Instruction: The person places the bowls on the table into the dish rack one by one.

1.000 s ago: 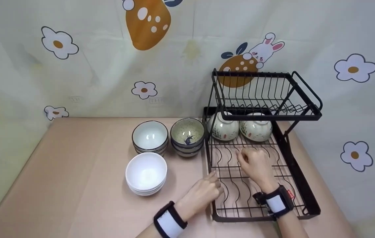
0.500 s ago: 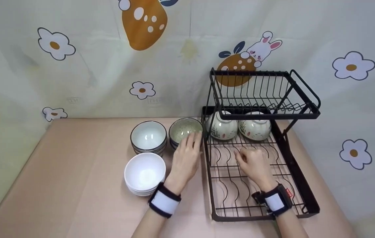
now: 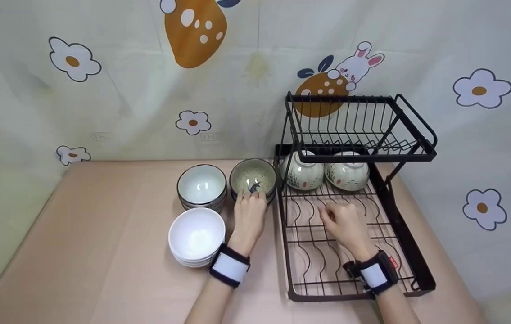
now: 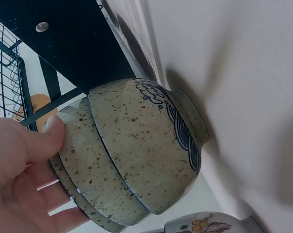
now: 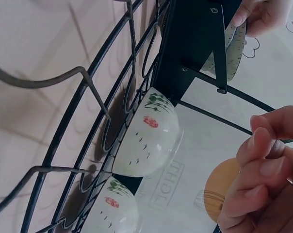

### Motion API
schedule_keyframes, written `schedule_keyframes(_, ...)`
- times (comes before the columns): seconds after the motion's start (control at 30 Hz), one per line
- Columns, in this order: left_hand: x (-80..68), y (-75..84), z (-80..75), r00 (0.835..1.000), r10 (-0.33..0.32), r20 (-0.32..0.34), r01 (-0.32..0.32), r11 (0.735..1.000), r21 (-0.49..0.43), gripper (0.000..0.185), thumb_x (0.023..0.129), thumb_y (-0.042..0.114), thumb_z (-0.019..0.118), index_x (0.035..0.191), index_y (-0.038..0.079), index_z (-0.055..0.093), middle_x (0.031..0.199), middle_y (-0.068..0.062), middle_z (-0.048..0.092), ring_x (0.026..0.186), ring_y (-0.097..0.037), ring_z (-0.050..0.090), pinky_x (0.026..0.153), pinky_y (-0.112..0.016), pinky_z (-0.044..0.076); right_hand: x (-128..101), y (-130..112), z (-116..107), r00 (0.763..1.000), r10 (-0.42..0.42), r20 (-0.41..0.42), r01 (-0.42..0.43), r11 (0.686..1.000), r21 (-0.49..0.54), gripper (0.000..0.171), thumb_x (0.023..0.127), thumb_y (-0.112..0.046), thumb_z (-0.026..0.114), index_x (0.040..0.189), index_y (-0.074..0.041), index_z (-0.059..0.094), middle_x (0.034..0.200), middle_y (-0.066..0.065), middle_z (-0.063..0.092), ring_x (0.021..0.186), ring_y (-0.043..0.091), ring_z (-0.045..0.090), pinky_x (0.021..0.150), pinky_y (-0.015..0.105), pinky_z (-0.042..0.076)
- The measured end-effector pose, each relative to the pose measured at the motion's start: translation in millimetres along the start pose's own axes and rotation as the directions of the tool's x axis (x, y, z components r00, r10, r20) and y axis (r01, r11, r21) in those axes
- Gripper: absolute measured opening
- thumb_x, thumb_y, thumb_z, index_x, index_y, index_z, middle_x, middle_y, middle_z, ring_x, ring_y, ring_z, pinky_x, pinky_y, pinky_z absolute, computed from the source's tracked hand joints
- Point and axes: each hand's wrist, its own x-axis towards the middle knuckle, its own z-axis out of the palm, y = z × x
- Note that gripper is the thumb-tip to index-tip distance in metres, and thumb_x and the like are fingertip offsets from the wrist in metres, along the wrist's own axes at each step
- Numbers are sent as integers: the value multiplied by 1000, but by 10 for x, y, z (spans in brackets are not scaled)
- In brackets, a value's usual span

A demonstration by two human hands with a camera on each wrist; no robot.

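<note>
Left hand (image 3: 250,210) pinching rim of top speckled bowl (image 3: 253,178) at stack's 6 o'clock for lift; right hand (image 3: 344,221), fingers loosely curled and holding nothing, resting on dish rack (image 3: 410,256) lower grid, likely bracing it.

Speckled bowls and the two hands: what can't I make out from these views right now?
- Speckled bowl stack, head view: the left hand covers its near side, so the count is hidden; the left wrist view shows at least three nested.
- Left hand grip, left wrist view: only a thumb on the rim; the other fingers are behind the bowls or cut off by the edge.
- Right hand, head view: seen from the back, resting on the rack; the fingertips are hidden.
</note>
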Motion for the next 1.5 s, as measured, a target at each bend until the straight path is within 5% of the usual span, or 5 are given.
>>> schedule_keyframes(0.3, 40, -46, -65, 1000, 15, -3, -15, 998, -58, 13, 79, 18, 67, 87, 8, 66, 83, -5, 73, 80, -24, 67, 91, -38, 51, -2, 3, -1, 1000, -12, -5, 12, 1000, -3, 30, 82, -5, 66, 57, -11, 52, 47, -4, 48, 42, 2, 31, 42, 16, 29)
schedule_keyframes(0.57, 26, -39, -83, 1000, -4, -18, 3, 995, -97, 18, 75, -2, 63, 91, 7, 68, 80, -7, 72, 81, -23, 67, 93, -34, 51, 0, -9, 7, 1000, -8, 3, 8, 1000, 5, 28, 81, -3, 66, 57, -11, 53, 47, -3, 48, 43, 2, 32, 42, 16, 29)
schedule_keyframes(0.97, 17, -49, -140, 996, -2, -86, -9, 992, -127, 22, 69, -6, 68, 87, 7, 67, 80, -6, 72, 78, -21, 67, 83, -30, 53, -2, 3, 13, 999, -36, -24, 36, 999, 1, 30, 80, -3, 68, 56, -12, 52, 47, -3, 49, 43, 1, 30, 42, 17, 30)
schedule_keyframes(1.3, 25, 4, -421, 985, 62, -161, -82, 990, -115, 18, 69, -4, 67, 81, 9, 67, 78, -2, 71, 73, -19, 66, 77, -28, 52, 4, -4, -9, 999, -37, -34, 37, 999, 3, 31, 82, -6, 66, 55, -12, 51, 48, -3, 49, 44, 2, 31, 43, 17, 30)
schedule_keyframes(1.5, -9, 66, -652, 979, 102, -175, -120, 988, -96, 21, 64, -8, 67, 75, 10, 65, 72, 0, 69, 67, -17, 63, 70, -27, 52, 15, -26, -45, 1000, -19, -3, 19, 991, 130, 25, 80, 0, 67, 60, -9, 57, 49, -4, 48, 45, -1, 32, 42, 15, 31)
